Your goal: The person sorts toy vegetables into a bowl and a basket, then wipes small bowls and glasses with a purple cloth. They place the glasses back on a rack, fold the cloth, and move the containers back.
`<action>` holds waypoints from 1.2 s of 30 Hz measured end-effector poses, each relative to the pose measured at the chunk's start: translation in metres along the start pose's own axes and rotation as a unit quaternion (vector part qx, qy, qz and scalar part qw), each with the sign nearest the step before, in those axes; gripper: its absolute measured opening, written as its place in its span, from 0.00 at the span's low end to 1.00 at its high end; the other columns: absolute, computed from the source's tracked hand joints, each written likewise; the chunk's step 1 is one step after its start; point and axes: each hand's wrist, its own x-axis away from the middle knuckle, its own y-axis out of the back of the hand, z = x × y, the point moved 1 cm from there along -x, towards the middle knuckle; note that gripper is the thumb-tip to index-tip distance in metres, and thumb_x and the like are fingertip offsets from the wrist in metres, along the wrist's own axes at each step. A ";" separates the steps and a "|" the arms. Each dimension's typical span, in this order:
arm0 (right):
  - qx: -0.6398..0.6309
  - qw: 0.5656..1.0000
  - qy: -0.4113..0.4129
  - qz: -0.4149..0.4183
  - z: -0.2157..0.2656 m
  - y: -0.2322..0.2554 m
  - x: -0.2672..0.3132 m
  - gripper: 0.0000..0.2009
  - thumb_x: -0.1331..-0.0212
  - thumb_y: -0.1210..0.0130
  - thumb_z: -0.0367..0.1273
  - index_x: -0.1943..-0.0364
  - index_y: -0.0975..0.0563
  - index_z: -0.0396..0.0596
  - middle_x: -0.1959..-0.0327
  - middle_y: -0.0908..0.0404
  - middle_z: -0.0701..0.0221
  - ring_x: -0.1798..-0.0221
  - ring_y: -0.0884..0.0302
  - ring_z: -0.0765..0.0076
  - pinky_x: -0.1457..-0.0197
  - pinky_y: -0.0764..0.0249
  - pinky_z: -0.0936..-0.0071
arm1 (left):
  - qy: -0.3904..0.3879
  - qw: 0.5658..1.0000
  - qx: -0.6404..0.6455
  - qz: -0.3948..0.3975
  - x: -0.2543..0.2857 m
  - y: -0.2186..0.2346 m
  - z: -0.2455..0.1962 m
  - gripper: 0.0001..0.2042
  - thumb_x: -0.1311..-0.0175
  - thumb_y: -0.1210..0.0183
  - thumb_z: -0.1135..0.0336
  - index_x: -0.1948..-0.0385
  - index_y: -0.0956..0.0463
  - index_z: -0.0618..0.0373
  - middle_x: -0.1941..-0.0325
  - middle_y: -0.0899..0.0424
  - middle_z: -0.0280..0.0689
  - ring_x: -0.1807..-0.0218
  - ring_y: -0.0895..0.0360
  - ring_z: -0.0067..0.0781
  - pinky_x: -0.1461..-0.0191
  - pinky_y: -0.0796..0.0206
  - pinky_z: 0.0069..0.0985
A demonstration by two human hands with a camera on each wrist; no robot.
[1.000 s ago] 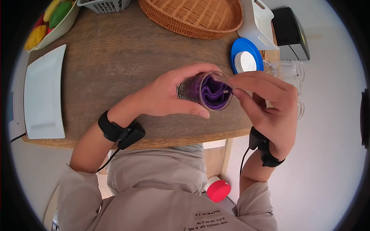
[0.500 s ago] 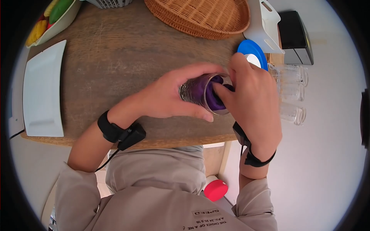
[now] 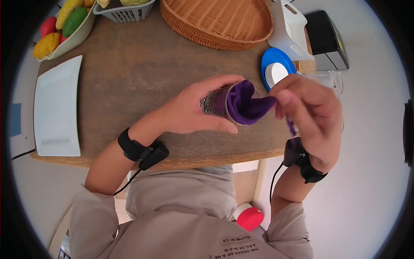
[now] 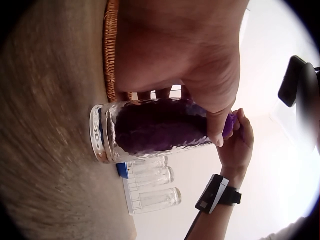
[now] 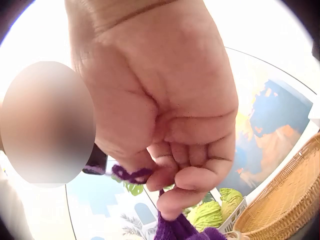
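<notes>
A brown wooden table [image 3: 129, 64] with visible grain and pale scuffs fills most of the head view. Above its surface, toward the right part of the near edge, the left hand [image 3: 185, 108] is curled round a ribbed clear glass [image 3: 213, 103], its thumb along one side. The glass is upright; whether its base touches the wood I cannot tell. Purple cloth [image 3: 248, 105] fills much of it and rises over the rim to the right hand [image 3: 317, 112], whose thumb and fingertips pinch it; a thin purple cord [image 5: 131, 174] loops beside those fingers. A white rectangular plate [image 3: 58, 108] lies along the left edge, with a pale bowl [image 3: 86, 34] of fruit-shaped items at the far left corner. Along the far side are a grey basket [image 3: 127, 14] holding something leafy, a round wicker tray [image 3: 215, 21] and a white bin [image 3: 291, 30]. Near the right edge, a blue plate [image 3: 266, 64] carries stacked white discs [image 3: 276, 74], with clear glasses [image 4: 157, 197] beside it. Beyond are a black-and-grey box [image 3: 325, 36], a plain pale wall [image 3: 375, 138] and a blue-and-orange picture [image 5: 280, 112].
</notes>
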 end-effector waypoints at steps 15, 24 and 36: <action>-0.408 0.822 0.142 -0.372 0.031 0.108 0.104 0.16 0.23 0.56 0.35 0.47 0.27 0.33 0.62 0.26 0.64 0.56 0.24 0.67 0.44 0.27 0.71 | -0.014 0.995 -0.071 -0.069 -0.001 0.010 -0.005 0.37 0.45 0.25 0.66 0.32 0.33 0.58 0.37 0.22 0.39 0.33 0.28 0.32 0.29 0.36 0.34; -0.270 0.930 -0.016 -0.249 -0.008 0.041 0.106 0.16 0.25 0.52 0.35 0.71 0.24 0.42 0.82 0.30 0.74 0.79 0.37 0.80 0.74 0.42 0.81 | -0.062 0.912 -0.335 -0.227 0.029 0.009 -0.058 0.39 0.48 0.24 0.66 0.33 0.34 0.57 0.36 0.26 0.44 0.32 0.29 0.38 0.30 0.36 0.37; -0.530 0.815 0.230 0.045 0.017 0.002 0.113 0.18 0.35 0.39 0.28 0.84 0.27 0.42 0.85 0.26 0.67 0.85 0.33 0.66 0.77 0.38 0.69 | -0.098 0.937 -0.217 0.255 0.001 -0.080 -0.104 0.17 0.48 0.27 0.65 0.59 0.20 0.61 0.47 0.21 0.45 0.44 0.23 0.49 0.34 0.35 0.44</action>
